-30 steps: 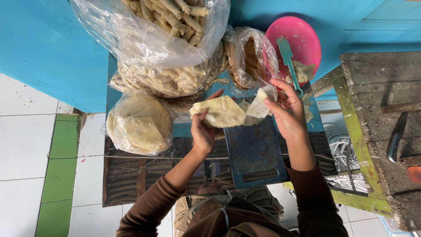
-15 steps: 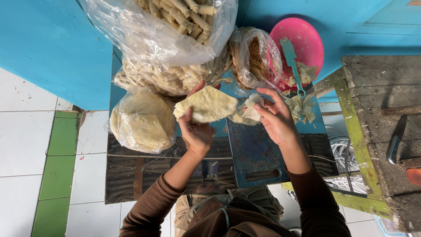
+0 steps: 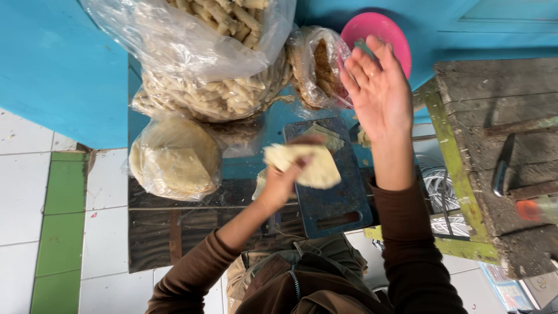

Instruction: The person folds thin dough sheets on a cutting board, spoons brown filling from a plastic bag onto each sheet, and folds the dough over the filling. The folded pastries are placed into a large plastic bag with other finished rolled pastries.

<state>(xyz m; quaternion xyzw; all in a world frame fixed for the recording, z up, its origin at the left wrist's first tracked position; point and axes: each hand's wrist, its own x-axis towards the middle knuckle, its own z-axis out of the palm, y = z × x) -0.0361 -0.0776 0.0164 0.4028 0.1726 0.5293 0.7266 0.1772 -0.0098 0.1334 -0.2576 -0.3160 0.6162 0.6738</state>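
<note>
My left hand (image 3: 283,179) pinches a thin, pale round wrapper sheet (image 3: 303,164) and holds it over a dark blue cutting board (image 3: 334,200). A second pale sheet (image 3: 321,136) lies on the far part of the board. My right hand (image 3: 376,87) is raised above the board, palm flat and fingers spread, holding nothing. It hovers in front of a pink plastic bowl (image 3: 386,30) and partly hides it.
A big clear bag of rolled pastry sticks (image 3: 209,52) fills the top. A bag of round wrappers (image 3: 174,157) sits at left, a smaller bag of brown filling (image 3: 317,67) by the bowl. A weathered wooden bench (image 3: 494,128) with a knife (image 3: 503,166) stands right. White and green floor tiles (image 3: 58,203) lie left.
My right hand let go of the wrapper and rose toward the pink bowl, palm open. My left hand brought the wrapper down over the cutting board.
</note>
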